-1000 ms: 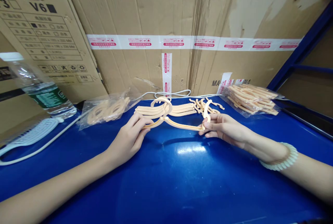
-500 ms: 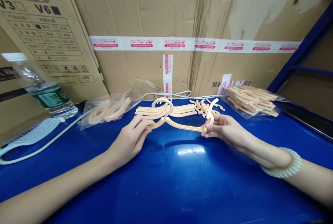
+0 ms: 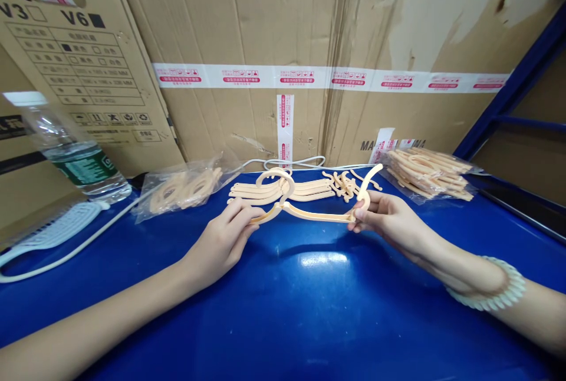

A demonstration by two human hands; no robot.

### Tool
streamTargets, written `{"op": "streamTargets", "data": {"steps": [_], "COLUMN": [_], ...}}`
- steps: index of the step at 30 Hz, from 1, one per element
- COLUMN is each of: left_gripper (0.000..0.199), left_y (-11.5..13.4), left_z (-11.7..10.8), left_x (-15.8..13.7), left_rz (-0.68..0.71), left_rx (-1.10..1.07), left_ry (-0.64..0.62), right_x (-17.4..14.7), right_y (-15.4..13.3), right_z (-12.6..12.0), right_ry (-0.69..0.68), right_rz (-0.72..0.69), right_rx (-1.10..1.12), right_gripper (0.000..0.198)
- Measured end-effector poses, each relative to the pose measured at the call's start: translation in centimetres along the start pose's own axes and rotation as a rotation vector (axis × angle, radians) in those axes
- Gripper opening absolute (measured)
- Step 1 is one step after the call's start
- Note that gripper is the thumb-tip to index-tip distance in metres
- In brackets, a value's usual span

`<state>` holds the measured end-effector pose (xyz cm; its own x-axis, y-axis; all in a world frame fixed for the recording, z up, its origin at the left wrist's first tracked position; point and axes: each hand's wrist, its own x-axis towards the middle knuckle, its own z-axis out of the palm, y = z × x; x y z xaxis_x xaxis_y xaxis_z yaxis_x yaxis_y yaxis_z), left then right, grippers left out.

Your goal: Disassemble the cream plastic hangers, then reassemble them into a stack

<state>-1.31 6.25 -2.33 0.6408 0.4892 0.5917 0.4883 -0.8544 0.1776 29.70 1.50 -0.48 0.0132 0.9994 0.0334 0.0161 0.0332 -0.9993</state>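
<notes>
A cream plastic clothes hanger [image 3: 316, 214] with a round hook is held up above the blue tabletop. My left hand [image 3: 223, 238] pinches the end of its left arm between thumb and fingers. The fingers of my right hand [image 3: 389, 219] are closed around the right end, where a small curved hanger piece [image 3: 368, 183] sticks up; my fingers hide how it meets the arm. Right behind lies a row of stacked hangers [image 3: 254, 192], partly covered by the held hanger's hook. Loose curved pieces [image 3: 342, 185] lie in a heap to their right.
Bagged hanger parts [image 3: 428, 171] lie at the back right, and another clear bag [image 3: 183, 186] at the back left. On the left are a water bottle [image 3: 79, 160], a pale hairbrush [image 3: 66, 225] and a white cable [image 3: 101, 232]. Cardboard [image 3: 247, 121] walls the back.
My right hand has shifted slightly right, and the small curved piece has tilted further to the right with it. My left hand keeps its hold on the hanger.
</notes>
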Motion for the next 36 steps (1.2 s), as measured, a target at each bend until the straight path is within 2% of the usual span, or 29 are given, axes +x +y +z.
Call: {"op": "streamTargets", "data": {"steps": [14,21,24,27,32,36], "left_gripper": [0.025,0.024,0.022,0.02,0.019,0.011], "left_y": [0.3,0.2,0.0,-0.4,-0.5,-0.3], "left_z": [-0.1,-0.4,-0.8,-1.4,-2.9,-3.5], "left_x": [0.1,0.2,0.3,0.4,0.9,1.1], "left_rz": [0.011,-0.142,-0.208,-0.229,-0.172,-0.097], "left_rx": [-0.059,-0.125,-0.171,-0.162,-0.104,-0.096], "left_ry": [-0.015,-0.002,0.001,0.021,-0.023,-0.101], "right_x": [0.0,0.4,0.6,0.9,1.5,2.0], "right_y": [0.1,0.1,-0.4,-1.1,-2.1,-2.2], "right_z": [0.1,0.1,-0.2,-1.0,-2.8,-4.3], "right_ry": [0.083,-0.015,-0.005,-0.02,-0.161,-0.118], "right_rz": [-0.086,-0.038,-0.052,-0.044,-0.027,-0.034], "right_rx": [-0.072,0.154,0.187,0.226,0.303,0.235], "right_gripper": [0.033,0.028,0.028,0.017,0.017,0.014]}}
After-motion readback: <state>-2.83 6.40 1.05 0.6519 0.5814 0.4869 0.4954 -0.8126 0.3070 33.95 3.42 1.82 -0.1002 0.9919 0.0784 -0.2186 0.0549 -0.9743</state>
